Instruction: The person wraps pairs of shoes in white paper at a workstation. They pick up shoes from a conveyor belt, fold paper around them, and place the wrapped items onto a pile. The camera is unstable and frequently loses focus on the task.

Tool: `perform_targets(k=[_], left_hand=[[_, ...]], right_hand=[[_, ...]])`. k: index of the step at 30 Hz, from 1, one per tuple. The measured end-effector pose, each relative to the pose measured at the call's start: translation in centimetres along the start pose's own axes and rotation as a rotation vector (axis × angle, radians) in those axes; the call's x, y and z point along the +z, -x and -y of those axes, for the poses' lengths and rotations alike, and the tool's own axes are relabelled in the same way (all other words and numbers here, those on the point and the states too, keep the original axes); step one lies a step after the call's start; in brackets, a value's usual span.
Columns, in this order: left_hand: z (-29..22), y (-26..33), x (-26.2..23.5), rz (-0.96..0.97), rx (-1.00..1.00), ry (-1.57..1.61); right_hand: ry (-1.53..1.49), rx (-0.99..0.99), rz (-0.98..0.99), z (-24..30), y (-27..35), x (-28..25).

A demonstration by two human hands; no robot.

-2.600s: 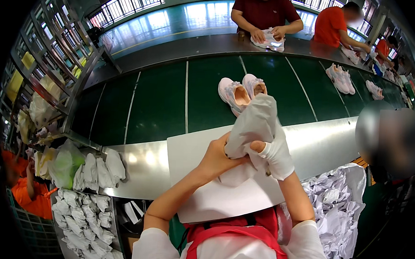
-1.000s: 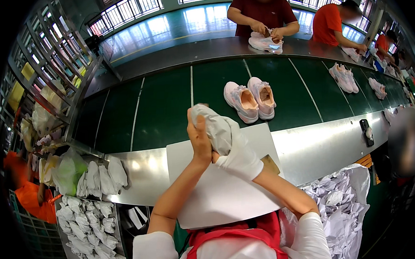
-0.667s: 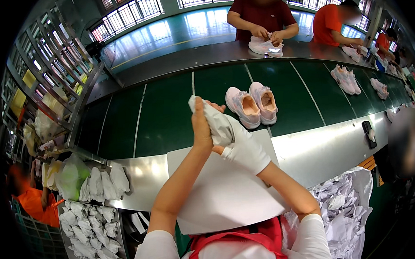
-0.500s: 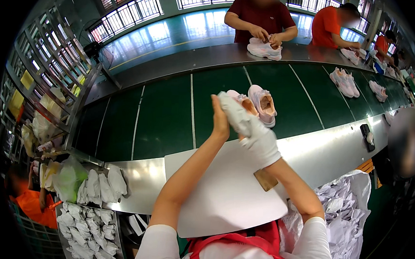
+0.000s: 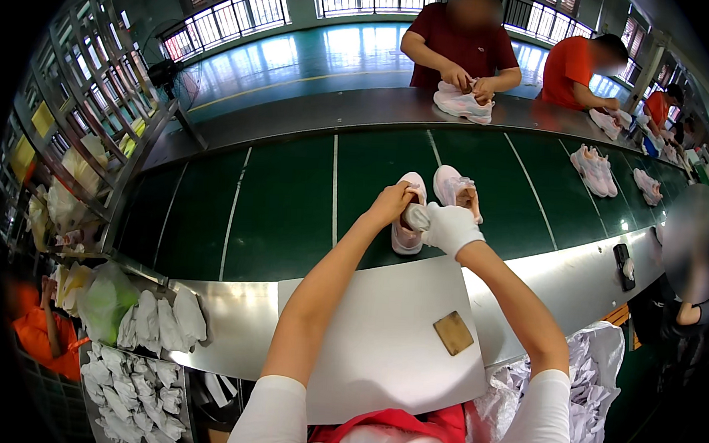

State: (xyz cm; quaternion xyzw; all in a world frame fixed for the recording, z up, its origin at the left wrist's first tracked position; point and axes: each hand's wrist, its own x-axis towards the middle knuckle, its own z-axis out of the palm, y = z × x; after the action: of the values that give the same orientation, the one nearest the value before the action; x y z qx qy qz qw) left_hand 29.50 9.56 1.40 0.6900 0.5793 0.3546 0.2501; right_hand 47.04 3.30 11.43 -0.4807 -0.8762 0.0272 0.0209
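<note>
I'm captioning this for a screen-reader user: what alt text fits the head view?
Seen from above, a person's bare left hand and white-gloved right hand push white stuffing into a pale pink shoe on a green conveyor belt, its mate beside it. A white board with a small brown pad lies nearer, and other workers handle shoes across the belt.

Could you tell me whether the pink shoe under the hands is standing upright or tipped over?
Upright: the shoe rests sole-down on the green belt, opening upward, both hands at it.

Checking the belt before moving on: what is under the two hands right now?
A pale pink shoe on the green belt, beside its mate. The left hand and gloved right hand cover its opening, so the inside is hidden.
</note>
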Motion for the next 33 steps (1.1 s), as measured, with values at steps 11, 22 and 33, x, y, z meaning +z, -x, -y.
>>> perform_targets(k=[11,22,33], left_hand=[[-2.5,-2.1,0.9,0.096,0.033,-0.246],[-0.5,-5.0,5.9,0.107,-0.103,-0.195],[-2.3,-4.9,10.2,-0.365,-0.017,-0.444]], right_hand=[[0.374,0.006,0.264,-3.7,-12.0,11.9],[-0.431,-0.045,-0.14,-8.4,-8.0,9.9],[-1.409,0.035,0.09,-18.2,-15.3,21.4]])
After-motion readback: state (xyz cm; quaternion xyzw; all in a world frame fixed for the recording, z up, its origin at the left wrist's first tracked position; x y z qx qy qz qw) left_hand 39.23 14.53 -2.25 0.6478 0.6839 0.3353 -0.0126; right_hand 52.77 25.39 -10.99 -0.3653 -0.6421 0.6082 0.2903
